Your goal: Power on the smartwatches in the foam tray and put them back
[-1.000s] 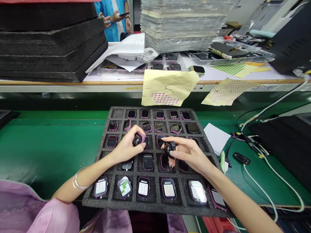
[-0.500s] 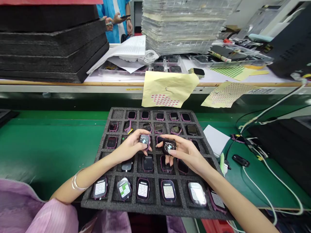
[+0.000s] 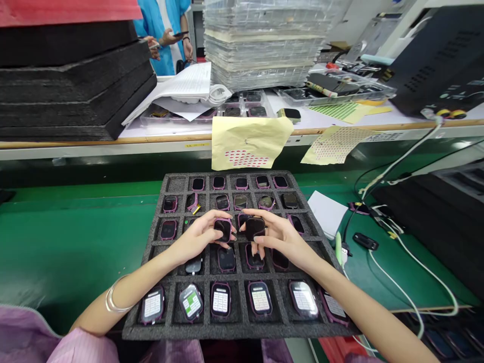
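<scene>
Tray, dark grey foam (image 3: 227,331), at six o'clock, on green bench (image 3: 75,252). Beyond, at twelve: shelf (image 3: 151,147), clear-tray stack (image 3: 260,45); at eleven, co-worker in blue (image 3: 146,20). Lit-screen watches (image 3: 220,299), near row: six. Far-row watches (image 3: 241,183): five. Yellow sheets (image 3: 249,141), shelf edge: two. Left hand (image 3: 204,231): thumb and fingers pinched on purple-rimmed watch (image 3: 226,226), above tray's middle. Right hand (image 3: 282,236): likewise pinched round dark watch (image 3: 254,227), at three o'clock from the first.

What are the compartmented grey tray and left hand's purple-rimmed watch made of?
Dark grey compartmented tray: probably matte foam, by its grainy surface. Held square purple-rimmed watch: smooth dark face, likely glass; evenly coloured rim, perhaps plastic or coated metal.
</scene>
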A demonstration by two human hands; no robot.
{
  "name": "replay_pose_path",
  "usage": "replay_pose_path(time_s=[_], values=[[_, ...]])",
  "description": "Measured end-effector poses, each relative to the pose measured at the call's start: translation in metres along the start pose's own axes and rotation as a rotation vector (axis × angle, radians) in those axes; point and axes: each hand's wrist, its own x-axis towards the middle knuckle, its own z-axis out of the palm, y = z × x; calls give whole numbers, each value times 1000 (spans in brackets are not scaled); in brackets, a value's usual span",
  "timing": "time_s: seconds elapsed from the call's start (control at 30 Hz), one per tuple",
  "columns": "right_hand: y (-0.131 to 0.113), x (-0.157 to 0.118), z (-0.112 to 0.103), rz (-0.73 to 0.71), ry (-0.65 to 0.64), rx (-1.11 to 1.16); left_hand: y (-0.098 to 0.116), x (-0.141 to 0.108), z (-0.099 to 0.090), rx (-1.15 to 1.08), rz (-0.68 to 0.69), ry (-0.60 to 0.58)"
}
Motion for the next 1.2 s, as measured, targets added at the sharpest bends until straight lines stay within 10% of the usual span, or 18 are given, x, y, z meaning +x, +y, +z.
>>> replay_pose_path(time_s=[0.6,1.2], values=[[2,-1,-5,5,-100,10,5,-6,0,576,210,97],[7,0,-11,20,-132,-3,1,-5,-2,566,202,101]])
